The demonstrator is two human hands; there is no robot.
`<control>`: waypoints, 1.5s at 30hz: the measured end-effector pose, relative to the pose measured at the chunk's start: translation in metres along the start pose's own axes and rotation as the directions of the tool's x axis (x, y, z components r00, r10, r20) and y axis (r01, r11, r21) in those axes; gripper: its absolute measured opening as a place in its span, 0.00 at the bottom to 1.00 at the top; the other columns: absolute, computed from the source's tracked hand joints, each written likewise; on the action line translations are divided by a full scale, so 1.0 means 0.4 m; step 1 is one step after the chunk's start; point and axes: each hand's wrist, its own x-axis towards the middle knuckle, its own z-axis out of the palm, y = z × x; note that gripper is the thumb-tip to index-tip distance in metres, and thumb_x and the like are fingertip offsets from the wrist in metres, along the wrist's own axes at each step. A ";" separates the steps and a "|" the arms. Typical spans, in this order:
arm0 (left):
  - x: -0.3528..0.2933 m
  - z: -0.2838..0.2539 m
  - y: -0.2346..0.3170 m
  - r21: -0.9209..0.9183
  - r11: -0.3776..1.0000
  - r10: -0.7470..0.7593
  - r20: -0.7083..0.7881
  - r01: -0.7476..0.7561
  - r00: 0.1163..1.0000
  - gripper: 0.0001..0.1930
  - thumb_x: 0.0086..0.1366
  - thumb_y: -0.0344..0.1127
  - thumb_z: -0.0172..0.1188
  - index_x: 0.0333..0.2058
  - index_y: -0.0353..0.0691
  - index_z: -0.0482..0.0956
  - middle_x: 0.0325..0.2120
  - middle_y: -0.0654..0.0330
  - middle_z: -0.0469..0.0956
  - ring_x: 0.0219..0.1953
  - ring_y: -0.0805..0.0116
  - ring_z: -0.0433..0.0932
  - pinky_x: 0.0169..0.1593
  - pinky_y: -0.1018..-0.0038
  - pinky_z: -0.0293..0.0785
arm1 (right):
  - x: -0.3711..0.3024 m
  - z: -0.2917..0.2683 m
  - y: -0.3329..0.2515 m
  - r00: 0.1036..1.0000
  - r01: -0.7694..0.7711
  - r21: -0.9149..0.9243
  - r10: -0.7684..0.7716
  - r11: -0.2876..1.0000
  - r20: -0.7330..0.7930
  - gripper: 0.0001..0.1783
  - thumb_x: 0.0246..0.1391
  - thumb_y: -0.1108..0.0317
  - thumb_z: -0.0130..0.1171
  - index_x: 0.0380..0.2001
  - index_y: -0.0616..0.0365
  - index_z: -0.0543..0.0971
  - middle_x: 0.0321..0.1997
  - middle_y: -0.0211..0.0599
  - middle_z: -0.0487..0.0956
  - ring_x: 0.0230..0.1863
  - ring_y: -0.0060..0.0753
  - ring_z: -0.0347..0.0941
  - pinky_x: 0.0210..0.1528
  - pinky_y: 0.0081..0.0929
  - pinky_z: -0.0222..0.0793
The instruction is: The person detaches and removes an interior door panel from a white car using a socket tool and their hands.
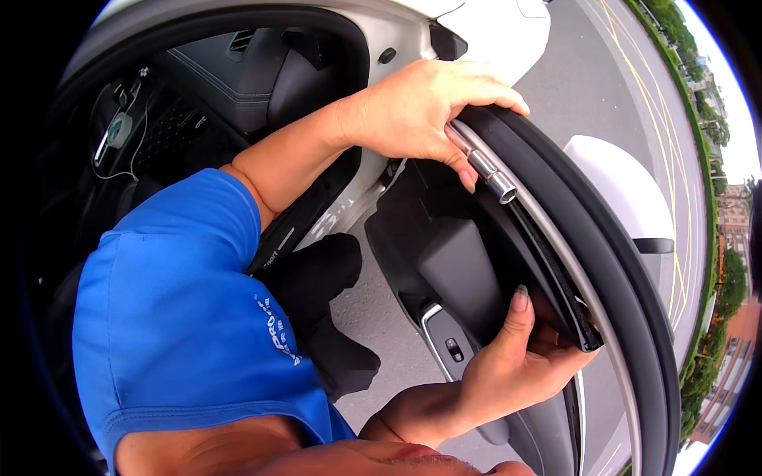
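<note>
My left hand [429, 111] reaches over the upper corner of the open car door's black frame [556, 170], with its fingers on the frame's outer side. Between its thumb and palm sits a chrome socket wrench [490, 176], its hollow end pointing down along the frame; the rest is hidden by the hand. Lower down, my right hand [520, 365] grips the end of a curved black trim piece [567, 305] with a fuzzy edge. Its thumb is on the near side and its fingers are partly hidden behind. A silver strip [591, 282] runs along the frame beside it.
A white side mirror [615, 178] juts out beyond the door. The inner door panel [456, 262] carries a window switch [453, 349]. At the left is the dark car interior, with a phone [119, 131] and a white cable. Behind the door lies grey road [571, 71].
</note>
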 end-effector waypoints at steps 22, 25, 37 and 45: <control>0.004 -0.015 0.109 0.274 0.957 -0.106 0.033 0.093 0.994 0.35 0.46 0.51 0.76 0.50 0.42 0.76 0.47 0.57 0.77 0.38 0.54 0.83 0.39 0.64 0.81 | -0.007 -0.009 -0.038 0.983 -0.165 -0.173 0.177 0.971 0.055 0.24 0.56 0.64 0.69 0.49 0.70 0.75 0.45 0.47 0.83 0.46 0.39 0.81 0.52 0.34 0.75; 0.011 -0.015 0.114 0.279 0.958 -0.072 0.028 0.061 0.997 0.29 0.45 0.41 0.74 0.47 0.40 0.75 0.43 0.57 0.76 0.34 0.53 0.81 0.35 0.64 0.80 | -0.011 -0.001 -0.030 0.989 -0.146 -0.123 0.145 0.982 -0.016 0.25 0.56 0.64 0.69 0.49 0.73 0.74 0.43 0.51 0.83 0.43 0.39 0.82 0.48 0.32 0.78; 0.011 0.016 0.090 0.285 0.957 -0.046 -0.050 0.059 0.998 0.27 0.42 0.33 0.70 0.45 0.39 0.75 0.41 0.57 0.76 0.32 0.56 0.81 0.32 0.66 0.80 | 0.002 -0.028 0.013 0.980 -0.074 -0.379 0.138 0.922 0.146 0.27 0.58 0.50 0.65 0.38 0.70 0.80 0.41 0.53 0.83 0.42 0.53 0.80 0.46 0.42 0.75; 0.020 0.011 0.099 0.268 0.959 -0.087 -0.023 0.090 0.996 0.30 0.38 0.29 0.69 0.46 0.40 0.76 0.42 0.57 0.76 0.33 0.58 0.82 0.33 0.68 0.80 | -0.052 -0.062 0.004 0.895 0.380 -0.718 -0.036 0.583 0.445 0.60 0.42 0.19 0.54 0.57 0.68 0.68 0.58 0.52 0.69 0.63 0.58 0.62 0.65 0.61 0.53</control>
